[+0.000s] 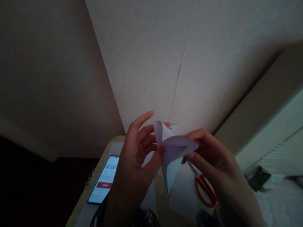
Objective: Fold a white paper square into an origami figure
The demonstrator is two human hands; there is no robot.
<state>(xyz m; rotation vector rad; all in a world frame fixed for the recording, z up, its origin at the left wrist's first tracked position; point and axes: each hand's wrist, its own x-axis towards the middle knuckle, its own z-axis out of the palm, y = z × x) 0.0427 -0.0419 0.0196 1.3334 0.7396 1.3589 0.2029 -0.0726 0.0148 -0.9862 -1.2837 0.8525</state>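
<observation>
A piece of pale paper (174,149), bent into curved, pinwheel-like flaps with a point hanging down, is held up in front of me between both hands. My left hand (139,160) grips it from the left, thumb on the middle of the paper and the other fingers behind, the index finger raised. On the right, my right hand (213,160) pinches the tip of a flap between thumb and fingers. Below the paper, scissors (205,189) with red handles lie on the table, their blades partly covered by my right hand.
A lit phone (104,179) lies on the left of the small wooden table (80,201). White paper sheets (183,192) are spread under my hands. Behind the table stands a pale wall (146,63) with a socket (173,127). White fabric (279,201) is at the right.
</observation>
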